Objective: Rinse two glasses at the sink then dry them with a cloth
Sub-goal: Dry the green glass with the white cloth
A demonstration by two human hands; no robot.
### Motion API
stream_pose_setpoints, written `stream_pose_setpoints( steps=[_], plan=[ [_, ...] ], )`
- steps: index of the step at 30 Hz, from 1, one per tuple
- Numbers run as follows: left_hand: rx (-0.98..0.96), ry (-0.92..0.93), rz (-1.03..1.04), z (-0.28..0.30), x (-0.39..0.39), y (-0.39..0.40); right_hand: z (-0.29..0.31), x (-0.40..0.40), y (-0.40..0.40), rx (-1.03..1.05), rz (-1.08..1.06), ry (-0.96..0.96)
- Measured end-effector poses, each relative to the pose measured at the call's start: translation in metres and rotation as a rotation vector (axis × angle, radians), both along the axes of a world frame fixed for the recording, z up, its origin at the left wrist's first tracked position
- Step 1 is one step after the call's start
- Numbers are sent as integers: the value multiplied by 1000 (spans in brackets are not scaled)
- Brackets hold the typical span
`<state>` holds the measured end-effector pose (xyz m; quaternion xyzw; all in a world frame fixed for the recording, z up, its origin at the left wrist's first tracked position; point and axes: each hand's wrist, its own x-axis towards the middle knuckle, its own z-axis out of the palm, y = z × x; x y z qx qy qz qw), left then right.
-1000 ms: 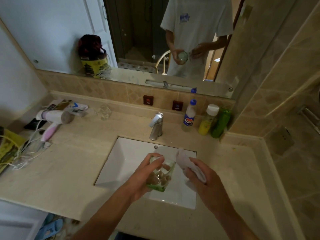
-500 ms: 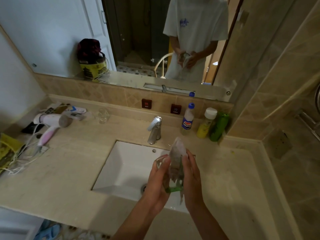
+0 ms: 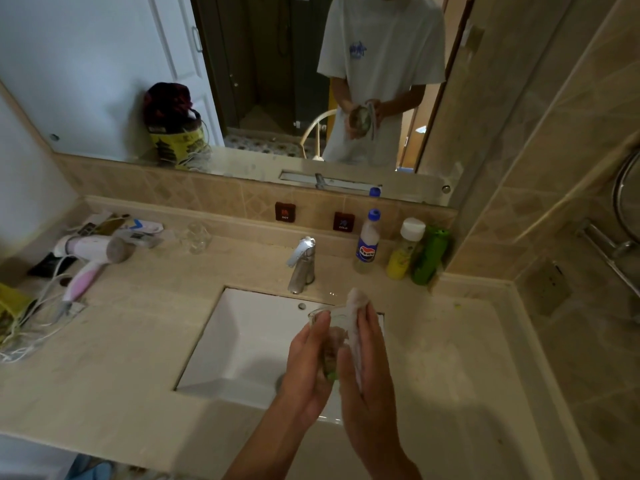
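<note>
While both forearms reach in from the near edge of the worktop [image 3: 114, 355], the left hand [image 3: 306, 367] cups a clear glass [image 3: 329, 344] over the white sink [image 3: 242, 344], fingers wrapped along its side. Right hand [image 3: 367, 368] presses a pale cloth [image 3: 355, 317] flat against the glass, fingers nearly straight, thumb over the cloth's near side. Tap [image 3: 302, 265] stands behind the sink, centre. Second glass [image 3: 198, 237] stands near the back edge, left of the tap, beside a hair dryer [image 3: 90, 252]. Three bottles [image 3: 401, 252] stand at the far right corner.
</note>
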<state>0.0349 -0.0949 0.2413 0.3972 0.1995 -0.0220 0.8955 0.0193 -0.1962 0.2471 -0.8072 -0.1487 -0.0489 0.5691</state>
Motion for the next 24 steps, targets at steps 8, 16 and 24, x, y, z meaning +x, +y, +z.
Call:
stream_pose_setpoints(
  steps=[8,16,24],
  plan=[
    [-218,-12,-131,5,-8,2,11,18,-15,-11,98,43],
    [-92,112,4,5,-7,-4,-7,-17,-9,-163,67,-53],
    [57,-11,-128,9,-3,-2,4,27,-29,307,28,366]
  ],
)
